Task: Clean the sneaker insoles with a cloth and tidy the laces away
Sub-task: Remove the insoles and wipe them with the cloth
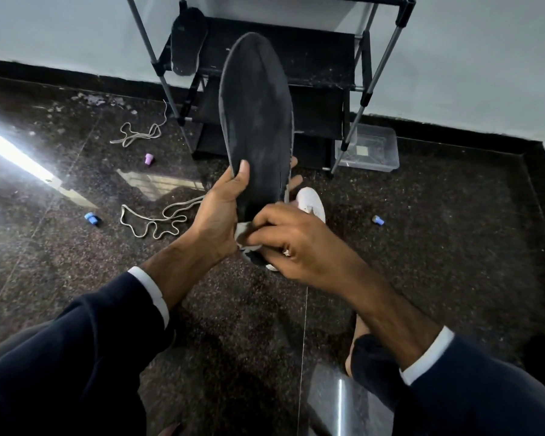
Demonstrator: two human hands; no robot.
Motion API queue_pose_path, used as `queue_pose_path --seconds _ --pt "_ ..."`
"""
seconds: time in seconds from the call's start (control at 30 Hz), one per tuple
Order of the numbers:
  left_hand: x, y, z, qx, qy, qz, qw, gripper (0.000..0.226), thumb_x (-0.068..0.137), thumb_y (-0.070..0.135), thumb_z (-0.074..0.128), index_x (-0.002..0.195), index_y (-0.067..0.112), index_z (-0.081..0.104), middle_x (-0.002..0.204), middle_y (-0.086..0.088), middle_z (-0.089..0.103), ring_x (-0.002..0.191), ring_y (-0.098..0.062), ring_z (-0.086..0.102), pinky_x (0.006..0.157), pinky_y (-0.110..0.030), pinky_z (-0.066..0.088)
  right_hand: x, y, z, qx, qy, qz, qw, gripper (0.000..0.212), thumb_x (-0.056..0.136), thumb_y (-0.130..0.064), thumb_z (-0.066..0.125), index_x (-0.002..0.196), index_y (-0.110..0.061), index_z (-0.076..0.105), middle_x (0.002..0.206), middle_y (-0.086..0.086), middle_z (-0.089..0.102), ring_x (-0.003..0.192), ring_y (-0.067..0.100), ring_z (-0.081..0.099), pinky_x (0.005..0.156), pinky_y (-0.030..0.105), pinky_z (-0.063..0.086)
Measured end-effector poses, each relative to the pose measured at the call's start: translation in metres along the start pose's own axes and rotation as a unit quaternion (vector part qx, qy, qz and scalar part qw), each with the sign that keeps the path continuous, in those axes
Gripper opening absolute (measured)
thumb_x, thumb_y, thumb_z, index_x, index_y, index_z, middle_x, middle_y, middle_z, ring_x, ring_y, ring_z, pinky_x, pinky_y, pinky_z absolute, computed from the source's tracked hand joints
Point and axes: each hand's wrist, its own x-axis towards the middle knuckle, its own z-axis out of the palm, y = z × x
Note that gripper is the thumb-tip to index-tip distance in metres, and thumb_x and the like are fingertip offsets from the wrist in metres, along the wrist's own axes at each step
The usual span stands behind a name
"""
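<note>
The left hand (222,202) grips the dark insole (257,121) near its heel end, thumb on the upper face, fingers behind. The insole stands nearly upright, toe end up, in front of the shoe rack (296,58). The right hand (293,239) pinches a white cloth (244,232) against the insole's heel edge. A second insole (188,40) leans on the rack's shelf at its left edge. Two laces lie loose on the floor (422,247): one lace (139,135) near the rack's left leg, another lace (158,220) just left of the hands. A white sneaker (312,202) rests behind the right hand. A clear plastic box (370,147) sits beside the rack's right leg.
</note>
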Motion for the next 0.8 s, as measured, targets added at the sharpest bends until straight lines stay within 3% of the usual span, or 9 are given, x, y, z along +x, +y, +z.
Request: queue_pose_path --seconds 0.07,0.2,0.3,0.43,0.57,0.63,0.7,0.8 --pt "0.001 0.003 0.002 -0.011 -0.002 0.019 1.0 0.049 0.111 0.032 0.028 0.15 0.004 0.036 0.146 -0.027 0.051 0.134 -0.041 0.052 0.109 -0.055 0.046 -0.001 0.004 -0.005 0.021 0.02 0.024 0.999 0.02 0.085 -0.005 0.076 0.104 -0.01 0.078 0.1 0.0 0.066 0.095 0.015 0.06 0.084 0.036 0.05" --pt "0.002 0.007 0.005 -0.031 0.039 0.043 0.998 0.049 0.11 0.032 0.034 0.147 0.0 0.04 0.138 -0.028 0.058 0.129 -0.039 0.058 0.105 -0.053 0.05 -0.005 0.013 -0.014 0.112 0.119 0.159 0.974 0.019 0.084 -0.012 0.08 0.099 -0.022 0.08 0.097 -0.012 0.069 0.103 0.013 0.06 0.093 0.04 0.047" --pt "0.002 0.013 0.002 -0.042 0.058 0.067 0.995 0.049 0.109 0.034 0.038 0.146 0.004 0.043 0.137 -0.029 0.058 0.126 -0.04 0.059 0.109 -0.058 0.044 -0.001 0.01 -0.006 0.213 0.14 0.217 0.942 0.017 0.086 -0.01 0.078 0.099 -0.021 0.08 0.101 -0.003 0.07 0.1 0.02 0.065 0.089 0.044 0.053" --pt "0.003 0.016 0.001 -0.038 0.078 0.072 0.994 0.048 0.107 0.032 0.043 0.147 0.004 0.043 0.145 -0.026 0.052 0.134 -0.04 0.053 0.112 -0.058 0.041 0.004 0.006 -0.004 0.239 0.159 0.234 0.929 0.016 0.085 -0.005 0.078 0.098 -0.014 0.08 0.1 0.001 0.072 0.095 0.013 0.069 0.084 0.027 0.056" --pt "0.002 0.003 0.01 0.022 0.033 0.023 0.999 0.038 0.107 0.02 0.043 0.139 0.0 0.05 0.13 -0.02 0.063 0.114 -0.028 0.065 0.1 -0.04 0.055 0.005 0.013 -0.011 0.253 0.24 0.253 0.902 0.018 0.085 -0.005 0.079 0.098 -0.017 0.079 0.1 -0.002 0.075 0.098 0.011 0.071 0.087 0.026 0.055" --pt "0.002 -0.002 0.01 0.003 0.026 0.011 1.0 0.04 0.107 0.021 0.042 0.139 -0.002 0.049 0.128 -0.019 0.064 0.113 -0.026 0.064 0.095 -0.035 0.056 0.005 0.013 -0.011 0.231 0.248 0.25 0.907 0.018 0.085 -0.005 0.078 0.099 -0.017 0.079 0.1 -0.004 0.074 0.097 0.01 0.07 0.087 0.025 0.055" --pt "0.002 -0.005 0.009 -0.02 0.02 0.006 1.0 0.047 0.108 0.026 0.041 0.146 -0.002 0.044 0.143 -0.023 0.054 0.13 -0.033 0.055 0.101 -0.037 0.052 0.004 0.009 -0.006 0.189 0.217 0.229 0.93 0.019 0.085 -0.003 0.077 0.1 -0.015 0.079 0.1 -0.006 0.071 0.099 0.011 0.068 0.088 0.022 0.053" --pt "0.004 -0.007 0.006 -0.038 0.02 0.008 0.999 0.048 0.108 0.028 0.04 0.148 0.002 0.042 0.148 -0.025 0.05 0.14 -0.038 0.047 0.114 -0.046 0.042 0.002 0.006 0.001 0.087 0.186 0.206 0.957 0.018 0.086 -0.012 0.077 0.1 -0.023 0.08 0.099 -0.015 0.068 0.106 0.009 0.057 0.096 0.036 0.047"
